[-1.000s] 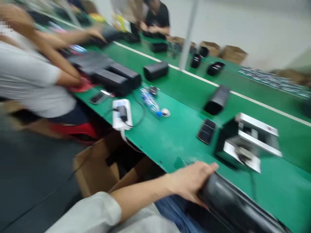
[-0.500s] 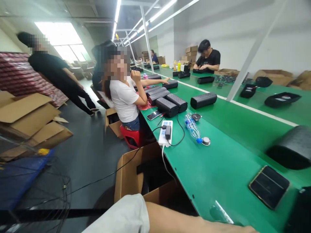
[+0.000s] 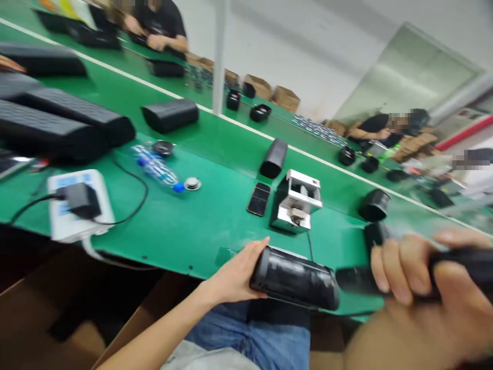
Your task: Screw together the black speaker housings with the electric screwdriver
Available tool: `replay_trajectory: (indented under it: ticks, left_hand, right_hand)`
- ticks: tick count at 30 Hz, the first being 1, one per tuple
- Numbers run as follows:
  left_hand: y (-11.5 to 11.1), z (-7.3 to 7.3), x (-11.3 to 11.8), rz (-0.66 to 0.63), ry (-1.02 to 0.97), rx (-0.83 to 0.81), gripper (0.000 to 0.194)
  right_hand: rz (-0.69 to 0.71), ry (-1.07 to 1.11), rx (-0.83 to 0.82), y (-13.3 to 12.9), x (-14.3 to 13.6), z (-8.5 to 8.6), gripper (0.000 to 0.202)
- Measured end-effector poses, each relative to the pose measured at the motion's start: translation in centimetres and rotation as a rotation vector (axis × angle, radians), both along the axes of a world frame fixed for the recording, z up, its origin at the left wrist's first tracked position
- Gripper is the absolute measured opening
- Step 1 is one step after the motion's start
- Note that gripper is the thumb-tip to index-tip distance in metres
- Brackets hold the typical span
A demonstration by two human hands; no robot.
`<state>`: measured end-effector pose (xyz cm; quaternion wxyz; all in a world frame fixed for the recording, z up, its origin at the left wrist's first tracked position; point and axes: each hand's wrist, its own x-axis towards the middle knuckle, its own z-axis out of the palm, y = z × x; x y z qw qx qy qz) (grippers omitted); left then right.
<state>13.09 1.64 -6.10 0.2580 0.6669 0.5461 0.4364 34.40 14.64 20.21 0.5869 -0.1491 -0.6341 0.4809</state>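
Observation:
My left hand (image 3: pixel 241 272) grips the left end of a black speaker housing (image 3: pixel 295 280), held at the near edge of the green table. My right hand (image 3: pixel 419 267), blurred, is wrapped round a dark elongated tool (image 3: pixel 358 280) whose tip points at the housing's right end; whether they touch is unclear. Beyond the housing stands a white and black box-like device (image 3: pixel 298 203) with an open front, a phone (image 3: pixel 259 199) to its left and another black housing (image 3: pixel 275 158) behind.
To the left lie a power strip (image 3: pixel 63 221) with a plugged charger, a plastic bottle (image 3: pixel 156 165), small round speaker parts (image 3: pixel 192 183) and several black housings (image 3: pixel 57 126). Co-workers sit across the green table (image 3: pixel 215 216). A white post (image 3: pixel 219 61) rises at its middle.
The view has swung right and down. The held housing, both hands and the box-like device now show; only one forearm showed at the bottom before.

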Motion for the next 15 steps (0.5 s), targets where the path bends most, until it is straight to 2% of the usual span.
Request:
replay_trajectory:
  ticks: [1, 3, 7, 10, 15]
  left_hand:
    - [-0.1, 0.0, -0.1, -0.007, 0.003, -0.003, 0.162]
    - [-0.3, 0.4, -0.1, -0.021, 0.021, -0.006, 0.161]
    - [-0.5, 1.0, 0.1, -0.004, 0.051, -0.017, 0.164]
    - [-0.5, 0.9, 0.0, 0.002, 0.051, -0.033, 0.165]
    - [-0.5, 0.9, -0.1, 0.005, 0.017, -0.069, 0.163]
  right_hand:
    - [0.007, 0.045, 0.054, 1.2, -0.5, 0.5, 0.025]
    - [-0.105, 0.145, 0.153, 3.9, -2.5, 0.9, 0.025]
    - [-0.203, 0.144, 0.153, 7.9, -6.9, -0.2, 0.023]
    - [-0.213, 0.095, 0.125, 9.2, -8.6, -1.2, 0.023]
    - [-0.23, 0.059, 0.064, 9.9, -9.1, -1.5, 0.023]
